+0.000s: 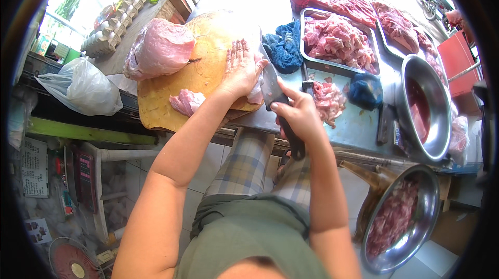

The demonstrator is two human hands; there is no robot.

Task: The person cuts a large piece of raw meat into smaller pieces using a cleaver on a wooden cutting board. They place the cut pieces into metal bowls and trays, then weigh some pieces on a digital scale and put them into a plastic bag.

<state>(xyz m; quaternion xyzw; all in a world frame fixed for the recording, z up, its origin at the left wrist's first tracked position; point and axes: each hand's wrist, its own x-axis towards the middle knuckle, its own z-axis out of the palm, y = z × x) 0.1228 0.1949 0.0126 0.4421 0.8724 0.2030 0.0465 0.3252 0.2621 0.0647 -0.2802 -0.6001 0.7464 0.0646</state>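
Knife [271,86] at the ready, a person in a dark green top [244,240] and plaid trousers [241,157] is working over raw meat. The right hand [300,115] is gripping the black handle, its fingers curling closed around it, while the blade is pointing toward eleven o'clock, close to the left thumb. The left hand [242,68] is extending its fingers nearly straight toward twelve o'clock, thumb standing apart, over the right edge of a wooden cutting board [213,32]. A pale meat strip [254,95] is lying just beside that palm; whether the hand is pressing on it, one cannot tell.

On the board, a large pink meat block [160,49] is sitting between nine and ten o'clock from the left hand, and a smaller meat chunk [187,102] is resting at eight.

From the right hand, a crumpled blue cloth [284,47] is lying at twelve o'clock, a metal tray [340,64] of cut meat is standing between one and two, and a small heap of meat pieces [328,102] is spreading at three. Farther out at three, a steel bowl [443,123] is holding reddish liquid; between four and five, a lower steel basin [430,211] is holding meat strips.
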